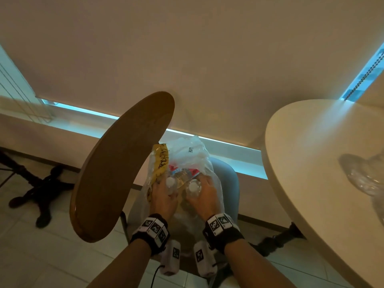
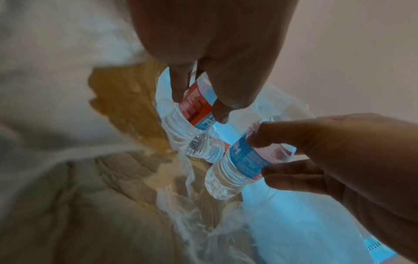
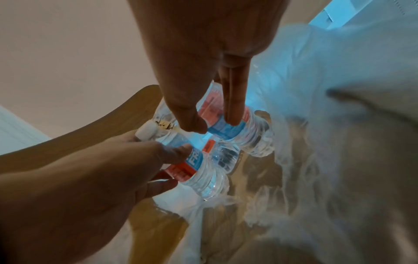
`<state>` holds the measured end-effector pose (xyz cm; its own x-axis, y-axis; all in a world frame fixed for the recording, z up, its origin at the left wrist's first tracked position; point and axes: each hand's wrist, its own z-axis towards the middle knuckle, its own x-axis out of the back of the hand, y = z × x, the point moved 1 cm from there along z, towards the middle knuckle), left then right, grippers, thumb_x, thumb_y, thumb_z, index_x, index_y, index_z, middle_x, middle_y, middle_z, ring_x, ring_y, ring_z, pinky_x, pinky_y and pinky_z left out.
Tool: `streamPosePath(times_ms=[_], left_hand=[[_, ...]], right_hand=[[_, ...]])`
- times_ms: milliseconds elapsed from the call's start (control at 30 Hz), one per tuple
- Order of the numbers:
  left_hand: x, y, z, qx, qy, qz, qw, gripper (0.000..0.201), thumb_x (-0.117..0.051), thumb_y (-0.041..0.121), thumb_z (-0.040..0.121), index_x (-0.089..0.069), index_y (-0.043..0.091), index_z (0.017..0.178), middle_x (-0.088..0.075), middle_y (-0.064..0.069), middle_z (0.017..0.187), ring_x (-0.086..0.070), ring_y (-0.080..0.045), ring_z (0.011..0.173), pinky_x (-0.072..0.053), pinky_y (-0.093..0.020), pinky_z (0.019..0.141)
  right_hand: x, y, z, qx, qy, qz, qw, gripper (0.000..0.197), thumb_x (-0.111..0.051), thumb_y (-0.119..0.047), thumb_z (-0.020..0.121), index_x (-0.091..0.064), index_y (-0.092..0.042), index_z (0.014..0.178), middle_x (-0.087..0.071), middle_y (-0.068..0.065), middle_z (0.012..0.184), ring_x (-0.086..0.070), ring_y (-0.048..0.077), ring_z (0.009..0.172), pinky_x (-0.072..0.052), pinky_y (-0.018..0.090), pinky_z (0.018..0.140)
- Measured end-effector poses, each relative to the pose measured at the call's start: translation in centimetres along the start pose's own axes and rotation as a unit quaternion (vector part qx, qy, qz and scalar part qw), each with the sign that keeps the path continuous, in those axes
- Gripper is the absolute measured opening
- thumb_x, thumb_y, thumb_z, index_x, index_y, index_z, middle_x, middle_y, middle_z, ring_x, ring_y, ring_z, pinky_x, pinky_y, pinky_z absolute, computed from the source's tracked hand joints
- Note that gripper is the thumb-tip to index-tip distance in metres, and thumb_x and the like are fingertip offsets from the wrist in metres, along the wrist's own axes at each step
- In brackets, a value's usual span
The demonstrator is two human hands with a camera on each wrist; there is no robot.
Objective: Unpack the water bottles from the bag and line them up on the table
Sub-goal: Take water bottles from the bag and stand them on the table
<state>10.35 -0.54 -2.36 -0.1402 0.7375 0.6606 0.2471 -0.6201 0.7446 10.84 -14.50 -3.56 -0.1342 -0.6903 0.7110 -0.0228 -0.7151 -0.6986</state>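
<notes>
A clear plastic bag [image 1: 193,154] sits on a chair seat, with both hands inside its mouth. My left hand [image 1: 166,194] grips a water bottle [image 2: 181,123] with a red and blue label, thumb and fingers round the label. My right hand [image 1: 202,194] grips a second bottle [image 3: 255,139] the same way. Both white caps [image 1: 193,186] point up toward me. A third bottle [image 2: 205,146] lies lower in the bag between the two held ones. The bag's depths are hidden by crumpled plastic.
A wooden chair back [image 1: 124,163] rises just left of the bag. A round cream table [image 1: 307,154] stands to the right, with a clear, glassy object [image 1: 363,177] on it. A yellow printed wrapper [image 1: 160,163] lies in the bag's left side. Tiled floor lies below.
</notes>
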Motion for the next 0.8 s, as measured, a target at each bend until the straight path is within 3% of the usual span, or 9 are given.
streamPosePath(times_ms=[133, 267, 367, 433, 500, 600, 667, 733, 800], left_hand=[[1.5, 0.4, -2.8, -0.044, -0.006, -0.020, 0.999, 0.072, -0.079, 0.013, 0.080, -0.046, 0.016, 0.144, -0.044, -0.010, 0.149, -0.038, -0.030, 0.141, -0.040, -0.053, 0.112], [4.1, 2.1, -5.9, -0.093, -0.005, -0.064, 0.994, 0.052, -0.082, 0.020, 0.077, -0.060, 0.021, 0.124, -0.061, 0.000, 0.124, -0.055, -0.023, 0.122, -0.046, -0.050, 0.107], [6.6, 4.4, -8.1, -0.153, -0.005, -0.080, 0.985, 0.053, -0.084, 0.027, 0.075, -0.059, 0.027, 0.121, -0.061, 0.010, 0.111, -0.062, -0.019, 0.110, -0.055, -0.050, 0.095], [8.7, 6.9, -9.6, -0.201, 0.010, -0.087, 0.976, 0.055, -0.086, 0.025, 0.073, -0.059, 0.028, 0.120, -0.059, 0.011, 0.106, -0.063, -0.013, 0.102, -0.058, -0.038, 0.088], [11.1, 9.9, -11.0, -0.259, 0.031, -0.098, 0.961, 0.056, -0.089, 0.021, 0.069, -0.059, 0.030, 0.117, -0.059, 0.014, 0.102, -0.061, -0.006, 0.094, -0.051, -0.020, 0.081], [14.3, 14.8, -13.0, -0.322, 0.041, -0.101, 0.940, 0.061, -0.089, 0.024, 0.067, -0.060, 0.029, 0.121, -0.062, 0.011, 0.108, -0.062, -0.008, 0.094, -0.049, -0.019, 0.080], [15.9, 18.1, -14.1, -0.349, 0.036, -0.118, 0.929, 0.061, -0.086, 0.032, 0.066, -0.059, 0.031, 0.120, -0.063, 0.009, 0.111, -0.062, -0.005, 0.090, -0.047, -0.015, 0.076], [17.1, 21.3, -14.9, -0.370, 0.015, -0.147, 0.917, 0.063, -0.083, 0.041, 0.065, -0.063, 0.026, 0.123, -0.068, 0.006, 0.116, -0.067, -0.011, 0.093, -0.057, -0.028, 0.080], [17.9, 24.2, -15.5, -0.401, -0.014, -0.175, 0.899, 0.064, -0.087, 0.041, 0.067, -0.065, 0.028, 0.125, -0.072, 0.003, 0.114, -0.071, -0.020, 0.093, -0.061, -0.044, 0.080]], right_hand=[[2.2, -0.8, -3.2, 0.003, -0.002, 0.044, 0.999, 0.055, -0.074, -0.046, 0.079, -0.054, -0.024, 0.125, -0.058, -0.009, 0.124, -0.055, 0.004, 0.106, -0.038, -0.002, 0.080], [6.5, -3.0, -7.4, 0.020, -0.018, 0.072, 0.997, 0.044, -0.076, -0.040, 0.082, -0.061, -0.018, 0.117, -0.064, -0.008, 0.106, -0.061, -0.002, 0.095, -0.042, 0.002, 0.083], [10.7, -4.7, -10.9, 0.058, 0.029, 0.102, 0.993, 0.043, -0.078, -0.050, 0.072, -0.065, -0.027, 0.105, -0.061, -0.020, 0.094, -0.056, -0.014, 0.084, -0.043, -0.003, 0.073], [14.0, -6.3, -13.0, 0.077, 0.062, 0.109, 0.989, 0.046, -0.074, -0.060, 0.064, -0.061, -0.038, 0.102, -0.062, -0.024, 0.092, -0.059, -0.011, 0.084, -0.047, 0.001, 0.072], [17.5, -7.9, -14.7, 0.097, 0.098, 0.097, 0.986, 0.046, -0.075, -0.059, 0.062, -0.063, -0.040, 0.102, -0.067, -0.020, 0.093, -0.063, -0.002, 0.086, -0.052, 0.010, 0.072], [23.8, -11.0, -16.9, 0.114, 0.139, 0.106, 0.978, 0.044, -0.082, -0.048, 0.063, -0.068, -0.035, 0.103, -0.071, -0.018, 0.094, -0.066, 0.002, 0.082, -0.055, 0.015, 0.068], [27.9, -12.9, -18.1, 0.119, 0.157, 0.111, 0.974, 0.047, -0.085, -0.045, 0.063, -0.070, -0.032, 0.105, -0.072, -0.016, 0.094, -0.065, 0.003, 0.068, -0.052, 0.013, 0.057], [31.6, -14.4, -19.0, 0.131, 0.180, 0.116, 0.968, 0.048, -0.083, -0.047, 0.062, -0.071, -0.032, 0.106, -0.072, -0.014, 0.094, -0.061, 0.002, 0.056, -0.045, 0.009, 0.049], [34.5, -15.3, -19.6, 0.148, 0.208, 0.117, 0.960, 0.046, -0.080, -0.050, 0.062, -0.070, -0.034, 0.104, -0.072, -0.014, 0.091, -0.063, 0.005, 0.053, -0.049, 0.013, 0.045]])
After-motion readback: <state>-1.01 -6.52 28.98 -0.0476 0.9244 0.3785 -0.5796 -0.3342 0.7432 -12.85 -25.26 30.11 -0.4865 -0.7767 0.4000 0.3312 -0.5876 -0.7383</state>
